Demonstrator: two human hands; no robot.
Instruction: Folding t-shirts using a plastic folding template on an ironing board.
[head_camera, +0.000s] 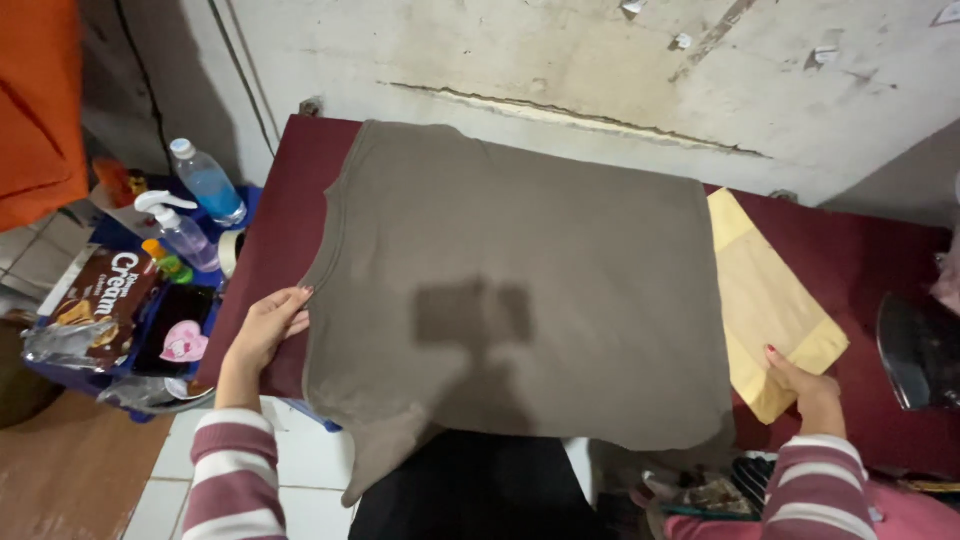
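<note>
A grey-brown shirt (520, 290) lies spread flat over a dark red padded board (280, 220), its lower edge hanging off the near side. My left hand (265, 330) rests at the shirt's left edge, fingers touching the fabric. At the right, my right hand (805, 385) presses on the near corner of a yellow folded cloth (765, 300), which lies on the board partly under the shirt's right side. Both arms wear striped pink and white sleeves.
A dark iron (915, 350) sits on the board at the far right. Left of the board, a blue crate (235, 215) holds a water bottle (208, 182), a spray bottle (178, 228), a brown snack pack (105, 300) and small items. A cracked white wall stands behind.
</note>
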